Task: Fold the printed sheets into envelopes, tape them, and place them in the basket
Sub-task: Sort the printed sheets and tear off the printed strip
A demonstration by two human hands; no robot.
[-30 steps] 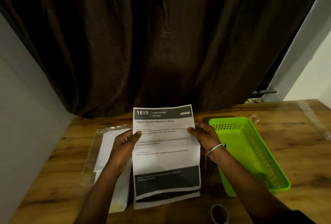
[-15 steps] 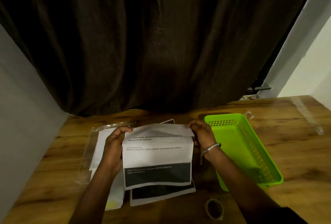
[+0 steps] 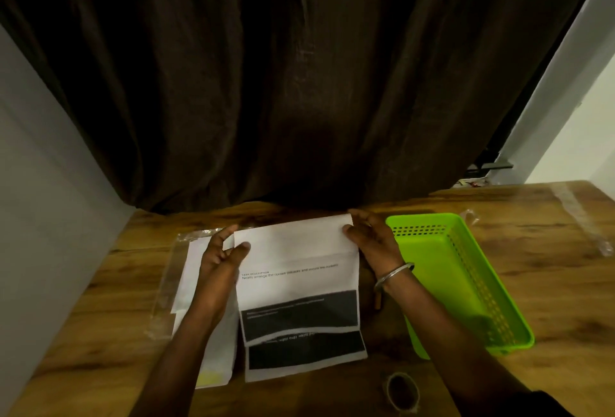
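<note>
1. Broadly, the wooden tabletop (image 3: pixel 549 250) carries everything, and the job looks near its start: one sheet is in mid-fold and nothing is taped.
2. Next, the green basket (image 3: pixel 422 218) sits to the right of the work, just beside the right hand. No envelope shows inside it, so all the placing is left to do.
3. Centrally, the printed sheet (image 3: pixel 299 283) has its top part turned down toward the person, blank back facing up. The crease seems not yet pressed flat.
4. Beneath it lies a second sheet (image 3: pixel 306 355), its black band showing below, and a pile of sheets (image 3: pixel 189 270) waits at the left on a clear plastic sleeve (image 3: pixel 164 300).
5. Now the left hand (image 3: pixel 221 256) has its fingers clamped on the flap's left edge, and the right hand (image 3: pixel 372 243) pinches the right corner, thumb on top.
6. Lower down, the tape roll (image 3: pixel 401 391) lies untouched near the front edge.
7. Lastly, the writing: "TASK DESCRIPTION", then, as best I can read, "Neatly arrange the curtain tiebacks and secure the curtains." The pale lines in the black bands are too small to read.
</note>
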